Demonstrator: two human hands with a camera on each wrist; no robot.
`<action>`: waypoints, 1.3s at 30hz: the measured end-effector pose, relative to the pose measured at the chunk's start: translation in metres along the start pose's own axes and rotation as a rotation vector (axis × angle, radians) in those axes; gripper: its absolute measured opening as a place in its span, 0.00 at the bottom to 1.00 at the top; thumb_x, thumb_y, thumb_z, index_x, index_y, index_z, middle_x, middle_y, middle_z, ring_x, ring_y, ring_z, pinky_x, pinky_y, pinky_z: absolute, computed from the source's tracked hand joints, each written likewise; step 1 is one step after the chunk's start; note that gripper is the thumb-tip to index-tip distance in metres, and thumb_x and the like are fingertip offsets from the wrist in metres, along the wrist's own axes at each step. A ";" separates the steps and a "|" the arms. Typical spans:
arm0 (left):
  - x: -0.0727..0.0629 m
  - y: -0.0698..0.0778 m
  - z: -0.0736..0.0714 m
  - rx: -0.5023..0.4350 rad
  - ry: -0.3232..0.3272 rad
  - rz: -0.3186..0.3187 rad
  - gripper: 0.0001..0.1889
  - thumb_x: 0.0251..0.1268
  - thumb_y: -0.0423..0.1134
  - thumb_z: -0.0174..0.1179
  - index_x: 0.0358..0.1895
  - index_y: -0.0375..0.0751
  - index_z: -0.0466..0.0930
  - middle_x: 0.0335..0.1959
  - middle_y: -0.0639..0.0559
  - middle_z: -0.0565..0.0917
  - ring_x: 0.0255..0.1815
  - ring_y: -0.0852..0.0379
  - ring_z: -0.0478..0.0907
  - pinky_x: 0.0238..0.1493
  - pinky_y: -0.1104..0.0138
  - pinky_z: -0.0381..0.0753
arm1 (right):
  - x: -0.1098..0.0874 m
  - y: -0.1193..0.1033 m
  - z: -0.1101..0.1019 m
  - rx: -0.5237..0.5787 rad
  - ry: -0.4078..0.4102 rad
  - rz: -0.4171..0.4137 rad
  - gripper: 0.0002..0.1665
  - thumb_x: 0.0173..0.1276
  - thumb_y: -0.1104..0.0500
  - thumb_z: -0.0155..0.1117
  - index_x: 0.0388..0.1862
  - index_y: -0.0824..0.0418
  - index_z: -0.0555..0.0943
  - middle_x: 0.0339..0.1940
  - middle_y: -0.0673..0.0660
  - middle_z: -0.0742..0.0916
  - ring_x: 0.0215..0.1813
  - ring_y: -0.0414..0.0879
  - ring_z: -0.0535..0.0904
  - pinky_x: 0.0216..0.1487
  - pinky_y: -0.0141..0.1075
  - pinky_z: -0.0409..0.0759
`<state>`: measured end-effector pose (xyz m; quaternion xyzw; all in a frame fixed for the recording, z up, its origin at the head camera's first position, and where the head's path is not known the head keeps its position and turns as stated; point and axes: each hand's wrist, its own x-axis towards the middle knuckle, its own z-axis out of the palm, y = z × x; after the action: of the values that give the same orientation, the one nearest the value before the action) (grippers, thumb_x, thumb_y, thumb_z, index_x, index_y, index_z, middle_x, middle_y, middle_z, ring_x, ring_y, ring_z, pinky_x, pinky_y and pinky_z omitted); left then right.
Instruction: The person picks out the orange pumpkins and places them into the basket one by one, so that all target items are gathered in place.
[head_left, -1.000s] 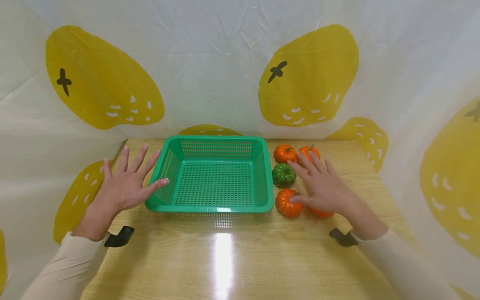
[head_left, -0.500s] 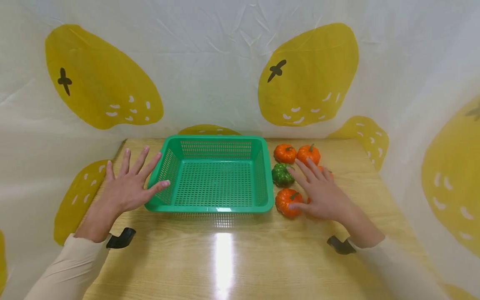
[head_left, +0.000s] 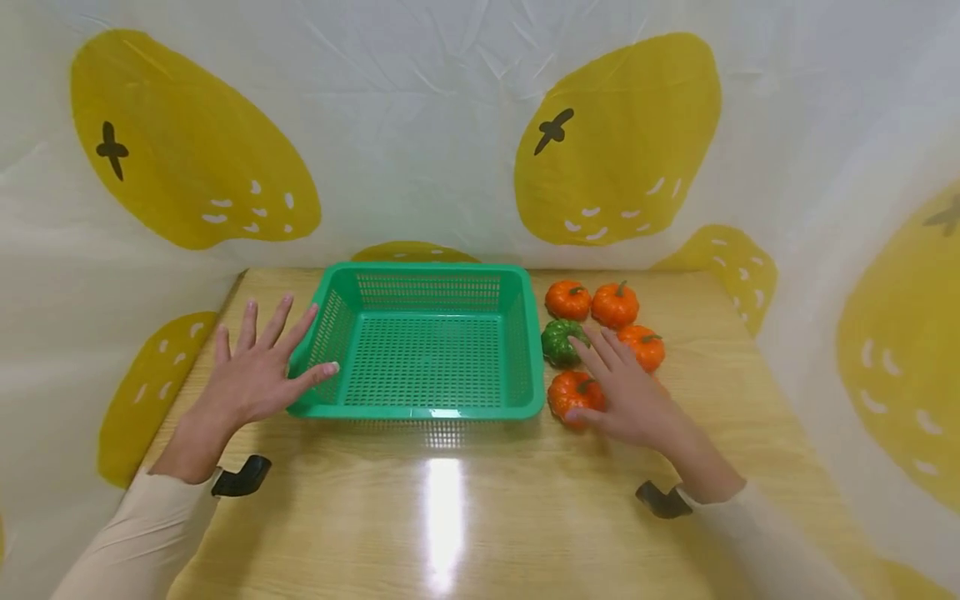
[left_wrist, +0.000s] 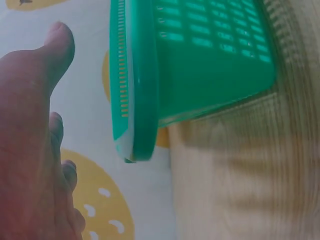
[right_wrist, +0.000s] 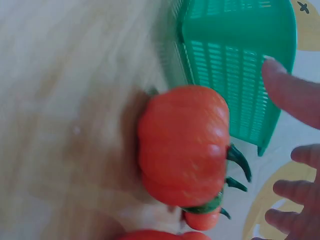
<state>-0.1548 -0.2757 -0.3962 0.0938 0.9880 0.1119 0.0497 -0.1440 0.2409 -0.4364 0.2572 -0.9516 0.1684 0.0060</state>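
Observation:
A green plastic basket (head_left: 431, 412) with slotted walls stands on the table, nothing inside it. My left hand (head_left: 251, 379), fingers spread, is held by the basket's left end; the left wrist view shows a gap between the hand (left_wrist: 27, 135) and the rim (left_wrist: 145, 90). To the basket's right sit small pumpkins: a green pumpkin (head_left: 559, 342) and several orange ones, among them a front orange pumpkin (head_left: 572, 393). My right hand (head_left: 637, 400) hovers above them with extended fingers, partly hiding them. In the right wrist view the nearest orange pumpkin (right_wrist: 185, 145) lies apart from the fingers.
Two orange pumpkins, one at the back left (head_left: 567, 300) and one at the back right (head_left: 615, 305), sit near the table's far edge. A white sheet (head_left: 420, 167) with yellow fruit prints hangs behind and beside the wooden table (head_left: 360, 517).
My right hand has shifted a little left and toward me, uncovering more of the orange pumpkins on the right. The left hand has barely moved. The head view has tilted slightly.

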 end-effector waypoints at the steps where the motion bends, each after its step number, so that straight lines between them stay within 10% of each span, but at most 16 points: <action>1: 0.001 -0.001 0.001 -0.007 0.001 -0.001 0.50 0.71 0.75 0.48 0.86 0.65 0.33 0.88 0.47 0.29 0.84 0.29 0.18 0.71 0.21 0.26 | -0.001 0.000 0.002 0.024 0.003 0.016 0.63 0.63 0.42 0.78 0.86 0.60 0.53 0.88 0.66 0.51 0.84 0.75 0.47 0.77 0.72 0.55; 13: 0.008 -0.011 0.016 -0.217 0.001 0.017 0.53 0.72 0.67 0.58 0.87 0.57 0.35 0.88 0.40 0.35 0.82 0.21 0.24 0.68 0.18 0.37 | -0.006 -0.009 0.027 0.164 0.067 0.181 0.60 0.62 0.49 0.80 0.84 0.62 0.56 0.86 0.69 0.57 0.84 0.70 0.54 0.77 0.69 0.60; 21: 0.011 -0.024 0.027 -0.603 -0.059 -0.070 0.49 0.73 0.63 0.61 0.84 0.76 0.33 0.89 0.50 0.35 0.85 0.26 0.32 0.71 0.21 0.46 | -0.007 -0.011 0.043 0.207 0.107 0.258 0.56 0.63 0.53 0.79 0.83 0.64 0.59 0.83 0.69 0.62 0.82 0.69 0.57 0.77 0.69 0.60; 27: 0.012 -0.034 0.040 -0.939 -0.049 -0.090 0.44 0.78 0.53 0.60 0.86 0.65 0.41 0.89 0.51 0.41 0.88 0.37 0.43 0.80 0.43 0.61 | -0.007 -0.012 0.054 0.243 0.120 0.324 0.53 0.64 0.55 0.77 0.82 0.63 0.59 0.83 0.67 0.64 0.82 0.68 0.59 0.78 0.68 0.59; 32: 0.013 -0.039 0.051 -1.224 -0.054 -0.108 0.39 0.81 0.45 0.57 0.86 0.64 0.45 0.87 0.37 0.44 0.64 0.61 0.79 0.52 0.69 0.86 | -0.008 -0.011 0.064 0.297 0.115 0.365 0.54 0.63 0.56 0.77 0.82 0.60 0.58 0.82 0.67 0.66 0.80 0.67 0.63 0.78 0.66 0.62; 39: 0.016 -0.045 0.066 -1.512 -0.077 -0.116 0.36 0.83 0.41 0.54 0.86 0.63 0.49 0.70 0.55 0.72 0.53 0.64 0.84 0.49 0.66 0.88 | -0.009 -0.009 0.075 0.315 0.162 0.348 0.52 0.60 0.59 0.79 0.79 0.62 0.62 0.79 0.68 0.69 0.78 0.67 0.66 0.77 0.65 0.63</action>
<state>-0.1705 -0.3016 -0.4718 -0.0142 0.6433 0.7525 0.1405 -0.1261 0.2134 -0.5050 0.0727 -0.9400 0.3332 0.0131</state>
